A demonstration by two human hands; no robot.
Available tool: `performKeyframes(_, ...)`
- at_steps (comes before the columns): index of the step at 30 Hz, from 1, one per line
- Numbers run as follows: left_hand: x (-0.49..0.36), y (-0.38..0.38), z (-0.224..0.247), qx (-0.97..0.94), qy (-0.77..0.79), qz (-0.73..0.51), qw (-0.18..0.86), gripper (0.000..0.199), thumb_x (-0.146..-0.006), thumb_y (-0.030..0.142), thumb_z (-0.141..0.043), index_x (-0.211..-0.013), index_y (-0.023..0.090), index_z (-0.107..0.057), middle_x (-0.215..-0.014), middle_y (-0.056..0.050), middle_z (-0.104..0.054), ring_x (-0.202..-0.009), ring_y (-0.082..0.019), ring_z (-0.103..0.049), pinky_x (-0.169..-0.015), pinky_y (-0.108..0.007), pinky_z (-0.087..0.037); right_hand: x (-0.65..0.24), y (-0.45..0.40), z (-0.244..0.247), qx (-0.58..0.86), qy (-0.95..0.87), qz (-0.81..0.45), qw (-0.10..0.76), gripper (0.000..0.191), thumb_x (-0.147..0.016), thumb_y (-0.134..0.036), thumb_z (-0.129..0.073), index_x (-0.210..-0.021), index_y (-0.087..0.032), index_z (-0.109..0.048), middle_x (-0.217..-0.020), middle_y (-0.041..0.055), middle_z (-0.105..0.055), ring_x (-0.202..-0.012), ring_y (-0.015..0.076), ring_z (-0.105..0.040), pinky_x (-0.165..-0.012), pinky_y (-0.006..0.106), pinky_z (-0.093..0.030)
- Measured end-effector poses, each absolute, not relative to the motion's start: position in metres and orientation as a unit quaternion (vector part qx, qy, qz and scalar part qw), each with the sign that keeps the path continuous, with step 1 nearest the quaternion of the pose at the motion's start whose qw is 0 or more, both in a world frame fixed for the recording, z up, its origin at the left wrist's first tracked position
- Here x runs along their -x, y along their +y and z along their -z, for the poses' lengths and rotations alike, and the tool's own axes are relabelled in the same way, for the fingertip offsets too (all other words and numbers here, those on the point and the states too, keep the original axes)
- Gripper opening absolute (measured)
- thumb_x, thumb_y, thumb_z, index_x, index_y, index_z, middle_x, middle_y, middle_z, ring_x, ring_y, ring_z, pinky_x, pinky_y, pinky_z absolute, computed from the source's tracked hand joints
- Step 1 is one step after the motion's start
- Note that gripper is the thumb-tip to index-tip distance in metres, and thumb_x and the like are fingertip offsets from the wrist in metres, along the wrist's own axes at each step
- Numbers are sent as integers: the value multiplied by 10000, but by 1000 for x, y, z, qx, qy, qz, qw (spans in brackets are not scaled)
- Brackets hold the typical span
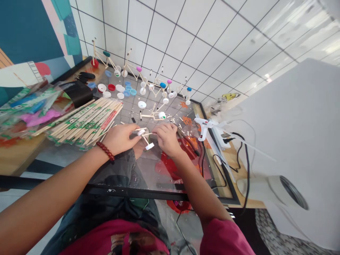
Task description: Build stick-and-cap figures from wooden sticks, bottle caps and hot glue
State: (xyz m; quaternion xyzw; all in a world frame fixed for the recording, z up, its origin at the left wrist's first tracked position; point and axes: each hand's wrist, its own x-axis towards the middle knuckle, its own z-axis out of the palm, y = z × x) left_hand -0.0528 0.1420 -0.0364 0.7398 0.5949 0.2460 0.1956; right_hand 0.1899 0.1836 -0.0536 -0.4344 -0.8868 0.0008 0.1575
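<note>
My left hand, with a red bead bracelet at the wrist, pinches a small frame of wooden sticks with white bottle caps over the glass table. The fingers of my right hand close on the end of a stick of the same frame, to its right. Just beyond my hands lies another stick piece with a white cap. A single white cap rests behind it. Wood bits and orange scraps are scattered to the right.
Wrapped chopsticks and plastic bags cover the left side. Loose caps and several stick figures stand along the back. At right are a white glue gun, black cables, pliers and a white cylinder.
</note>
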Motion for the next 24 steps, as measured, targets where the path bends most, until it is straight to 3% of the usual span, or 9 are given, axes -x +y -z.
performKeyframes(7, 52, 143, 36, -763, 584, -222, 168, 391, -933, 426, -585, -1108, 199, -850, -961, -124, -835, -923, -313, -759, -750, -365, -505, -189, 185, 56, 444, -884, -1, 145, 317, -1081, -172, -450, -1107, -239, -758, -1165, 101, -799, -1190, 295, -597, -1055, 461, -270)
performKeyframes(24, 51, 143, 36, -760, 593, -212, 163, 311, -948, 376, -606, -1084, 210, -832, -1042, -118, -835, -932, -292, -759, -776, -358, -520, -190, 187, 61, 453, -878, -49, 150, 281, -1074, -211, -472, -1100, -224, -752, -1053, 113, -761, -1140, 313, -599, -1076, 486, -292)
